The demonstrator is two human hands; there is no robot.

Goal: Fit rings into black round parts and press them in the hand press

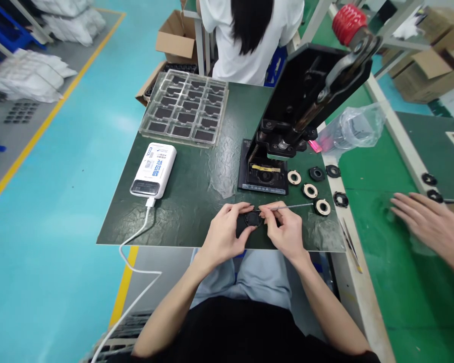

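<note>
My left hand [227,229] is closed around a small black round part [251,220] at the near edge of the dark green mat [196,176]. My right hand [283,227] pinches a thin metal tool [291,206] whose tip meets the part and whose shaft points right. Just beyond stands a black hand press [306,96] with a red knob [348,22] on its lever, over a black base fixture [264,174]. Several ring-shaped parts, cream ones [310,190] and black ones [317,173], lie to the right of the fixture.
A clear tray of dark parts [185,108] sits at the mat's far left, a white power bank [154,169] with its cable nearer. A clear plastic bag [353,126] lies at right. A co-worker's hand [429,222] rests on the green bench; another person in white [249,35] sits beyond.
</note>
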